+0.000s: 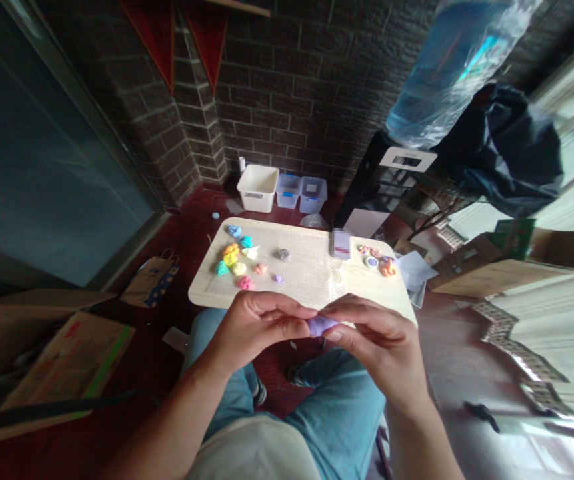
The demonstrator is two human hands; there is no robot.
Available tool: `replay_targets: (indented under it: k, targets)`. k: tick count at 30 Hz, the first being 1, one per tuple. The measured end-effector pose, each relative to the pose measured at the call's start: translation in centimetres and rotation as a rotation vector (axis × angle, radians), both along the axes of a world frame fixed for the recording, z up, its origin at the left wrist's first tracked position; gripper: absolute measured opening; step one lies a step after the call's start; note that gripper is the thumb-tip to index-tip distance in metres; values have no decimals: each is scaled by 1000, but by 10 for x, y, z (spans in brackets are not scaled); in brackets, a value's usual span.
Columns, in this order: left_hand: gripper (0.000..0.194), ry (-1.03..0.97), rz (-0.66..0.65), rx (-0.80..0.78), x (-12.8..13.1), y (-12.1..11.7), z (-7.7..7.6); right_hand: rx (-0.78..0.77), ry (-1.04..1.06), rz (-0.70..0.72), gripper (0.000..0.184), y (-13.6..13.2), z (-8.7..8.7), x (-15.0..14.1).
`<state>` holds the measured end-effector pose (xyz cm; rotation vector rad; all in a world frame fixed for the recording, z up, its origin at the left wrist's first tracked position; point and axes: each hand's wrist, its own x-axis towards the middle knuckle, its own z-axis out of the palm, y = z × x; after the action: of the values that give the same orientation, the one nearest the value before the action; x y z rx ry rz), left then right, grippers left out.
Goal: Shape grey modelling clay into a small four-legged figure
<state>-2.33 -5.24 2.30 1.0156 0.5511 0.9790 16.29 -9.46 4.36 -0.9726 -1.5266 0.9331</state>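
Both of my hands meet above my knees, just in front of a small pale wooden table [397,301]. My left hand [257,325] and my right hand [377,337] pinch a small lump of purple clay [319,325] between their fingertips. On the table's left side lie several coloured clay pieces [237,260]: blue, yellow, green, pink and orange. A grey lump [282,254] and a tiny purple bit [277,278] sit near the middle on a clear textured mat [307,267]. Small finished clay figures [381,263] rest at the right end.
A white bin [257,187] and two clear plastic boxes [301,193] stand by the brick wall behind the table. A paper bag [151,279] and flattened cardboard [67,363] lie on the floor at left. A large water bottle [447,67] on a dispenser stands at right.
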Motion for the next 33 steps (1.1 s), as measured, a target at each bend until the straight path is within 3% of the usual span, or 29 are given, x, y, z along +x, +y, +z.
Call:
replay_targets:
  k: [8, 22, 28, 30, 33]
  targets:
    - [19, 32, 55, 21, 1, -3, 5, 18, -5, -7, 25, -2, 1, -2]
    - [12, 141, 219, 154, 8, -11, -1, 26, -10, -19, 24, -2, 1, -3]
    - [16, 141, 88, 135, 4, -6, -1, -140, 141, 2, 18, -2, -5, 1]
    - [20, 189, 64, 180, 0, -3, 1, -199, 208, 20, 16, -2, -7, 2]
    - [17, 315, 129, 392, -4, 0, 5, -203, 193, 36, 13, 0, -7, 4]
